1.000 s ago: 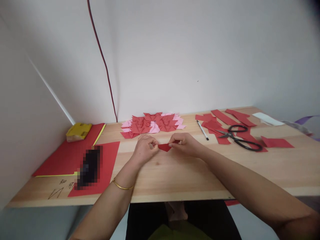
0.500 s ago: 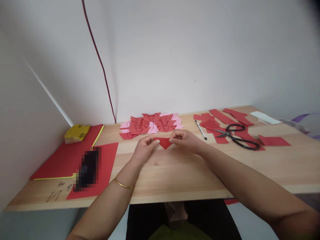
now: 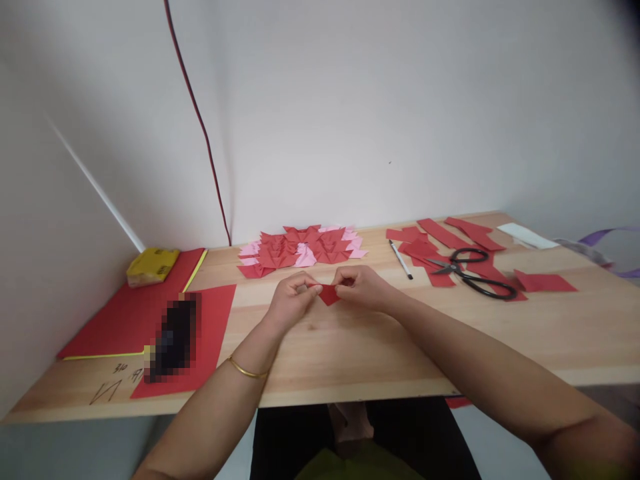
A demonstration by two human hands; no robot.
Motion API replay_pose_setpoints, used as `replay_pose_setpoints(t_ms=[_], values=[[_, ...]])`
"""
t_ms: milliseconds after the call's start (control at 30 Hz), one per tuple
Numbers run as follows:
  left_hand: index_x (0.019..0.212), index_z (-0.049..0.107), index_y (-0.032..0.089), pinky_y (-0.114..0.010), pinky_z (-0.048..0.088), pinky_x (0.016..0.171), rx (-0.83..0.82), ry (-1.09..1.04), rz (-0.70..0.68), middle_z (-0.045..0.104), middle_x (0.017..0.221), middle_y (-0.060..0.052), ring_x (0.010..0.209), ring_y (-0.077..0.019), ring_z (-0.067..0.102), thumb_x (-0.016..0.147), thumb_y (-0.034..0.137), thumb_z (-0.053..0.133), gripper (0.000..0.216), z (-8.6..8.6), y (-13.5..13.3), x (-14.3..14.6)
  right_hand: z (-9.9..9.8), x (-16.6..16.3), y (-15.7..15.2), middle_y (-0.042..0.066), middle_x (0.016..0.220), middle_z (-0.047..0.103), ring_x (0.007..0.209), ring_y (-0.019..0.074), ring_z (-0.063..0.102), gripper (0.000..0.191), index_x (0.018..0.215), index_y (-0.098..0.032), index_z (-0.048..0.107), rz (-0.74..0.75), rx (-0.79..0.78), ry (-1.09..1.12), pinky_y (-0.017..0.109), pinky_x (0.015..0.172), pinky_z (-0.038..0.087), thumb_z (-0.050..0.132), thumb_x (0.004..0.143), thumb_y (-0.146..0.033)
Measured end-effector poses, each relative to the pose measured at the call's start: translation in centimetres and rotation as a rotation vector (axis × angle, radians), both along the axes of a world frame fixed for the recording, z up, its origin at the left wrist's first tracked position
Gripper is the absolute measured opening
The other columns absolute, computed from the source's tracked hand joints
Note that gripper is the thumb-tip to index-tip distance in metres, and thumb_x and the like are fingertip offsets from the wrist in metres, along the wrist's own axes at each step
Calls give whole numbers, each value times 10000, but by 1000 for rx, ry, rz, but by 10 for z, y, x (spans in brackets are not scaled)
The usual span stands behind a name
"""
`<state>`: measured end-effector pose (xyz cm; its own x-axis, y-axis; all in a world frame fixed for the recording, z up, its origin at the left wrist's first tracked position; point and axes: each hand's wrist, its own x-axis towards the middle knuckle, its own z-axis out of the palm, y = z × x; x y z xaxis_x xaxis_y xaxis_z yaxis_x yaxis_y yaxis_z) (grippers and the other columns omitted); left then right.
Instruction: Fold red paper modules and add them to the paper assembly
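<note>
A small piece of folded red paper (image 3: pixel 329 295), its point facing down toward me, is pinched between both hands above the middle of the wooden table. My left hand (image 3: pixel 295 297) grips its left corner between thumb and finger. The right corner sits in the pinch of my right hand (image 3: pixel 363 288). Fingers cover both ends of the paper, so only its middle shows. Just behind the hands lies a cluster of folded red and pink paper pieces (image 3: pixel 305 250).
Black-handled scissors (image 3: pixel 455 268) rest on red paper scraps (image 3: pixel 440 233) at the right, beside a white pen (image 3: pixel 400 259). Red sheets (image 3: pixel 120 317), a yellow packet (image 3: pixel 153 267) and a pixelated dark object (image 3: pixel 175 340) lie at the left. A wall (image 3: pixel 350 120) stands behind the table (image 3: pixel 320 360).
Both hands have come a little nearer to me and closer together. Less of the folded red paper shows between them.
</note>
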<state>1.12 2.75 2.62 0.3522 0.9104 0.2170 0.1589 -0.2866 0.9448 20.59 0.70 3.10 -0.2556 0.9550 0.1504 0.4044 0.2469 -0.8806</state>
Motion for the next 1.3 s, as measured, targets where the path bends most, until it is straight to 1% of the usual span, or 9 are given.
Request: replay_pose_setpoints(t_ms=[300,400,500,667,700,800,967,1133,1300], values=[[622,653,151,-236,375,611,-206,-144,29,600,637,-4,598,-108,493,637,312,732,180,-2,1,-4,7,23,4,-22,578,532,545,98,459,76,596,-169,566,-54,-75,-85,212,499,324,502,633,-189],[604,637,149,-242,397,635,-254,-264,107,626,654,-9,609,-112,522,604,303,755,194,-3,6,-8,7,35,10,-12,587,536,549,105,450,83,563,-170,544,-189,-12,-139,225,503,312,530,634,-211],[627,639,152,-251,417,669,-308,-362,135,650,663,-10,619,-113,549,594,292,764,191,-3,9,-11,7,40,13,-6,614,533,553,106,431,186,618,-169,572,-275,0,-92,233,509,304,559,705,-334],[626,636,146,-249,419,664,-312,-362,87,653,658,-5,608,-108,548,602,287,763,191,-3,6,-5,7,24,8,-10,687,552,605,106,465,339,836,-175,615,-80,-83,90,231,571,350,552,761,-499],[622,636,143,-244,413,649,-310,-348,87,648,649,-4,597,-104,540,598,284,766,193,-3,5,-4,6,19,6,-11,693,554,608,104,470,347,852,-174,613,-39,-107,115,231,575,353,566,754,-503],[613,630,137,-229,397,626,-307,-360,83,625,622,4,575,-89,511,616,294,759,203,-4,5,-1,3,10,3,-15,665,535,582,93,452,333,760,-160,592,21,-138,153,227,554,339,616,717,-489],[652,646,141,-234,409,655,-303,-470,82,596,617,2,598,-92,506,689,352,709,223,-5,6,-2,-1,7,1,-24,618,514,534,77,409,328,719,-157,571,8,-193,232,217,515,298,615,728,-482],[794,690,150,-256,421,663,-320,-241,-57,621,689,-14,671,-135,551,654,312,740,220,-7,-1,1,-2,6,1,-24,617,520,555,82,431,319,720,-157,579,-48,-136,266,221,542,318,618,734,-473],[766,677,141,-242,404,639,-302,-228,1,628,701,-13,637,-117,531,669,316,724,205,-11,-1,3,-2,5,1,-34,605,509,530,74,406,296,741,-160,578,-43,-191,249,217,522,305,623,730,-453]])
